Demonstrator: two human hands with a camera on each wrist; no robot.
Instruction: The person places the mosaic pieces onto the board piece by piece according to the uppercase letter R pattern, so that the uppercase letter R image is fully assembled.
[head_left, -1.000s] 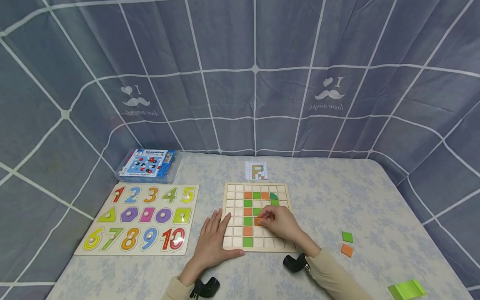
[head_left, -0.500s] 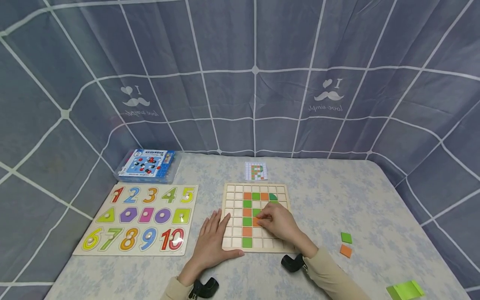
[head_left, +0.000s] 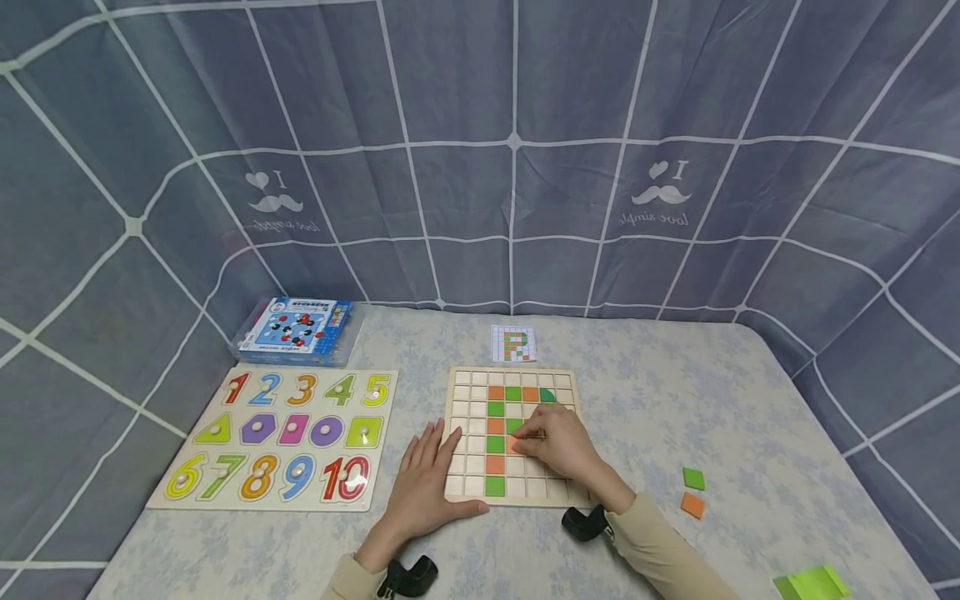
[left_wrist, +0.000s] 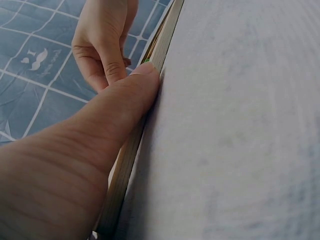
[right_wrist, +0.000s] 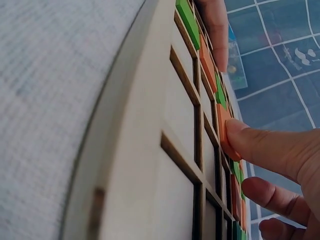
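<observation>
A wooden grid board (head_left: 461,496) bears orange and green square tiles and a dark green quarter-round tile (head_left: 547,396). My left hand (head_left: 423,483) lies spread over the board's left side, its thumb along the front edge, as the left wrist view also shows. Over the grid's middle, my right hand (head_left: 558,442) holds an orange tile (right_wrist: 227,132) between thumb and fingers. The right wrist view shows the thumb pressing that tile at its cell, next to a green tile (right_wrist: 220,92). Part of the tile is hidden by the fingers in the head view.
A pattern card (head_left: 513,343) lies behind the board. To the left are a number-and-shape puzzle (head_left: 232,437) and a boxed set (head_left: 296,331). Loose green (head_left: 693,478) and orange (head_left: 692,505) tiles lie at the right, with a bright green open box (head_left: 813,583) near the front.
The orange tile under my right fingertips now looks paler and flatter in its cell. Both hands have hardly moved; the head view shifts slightly.
</observation>
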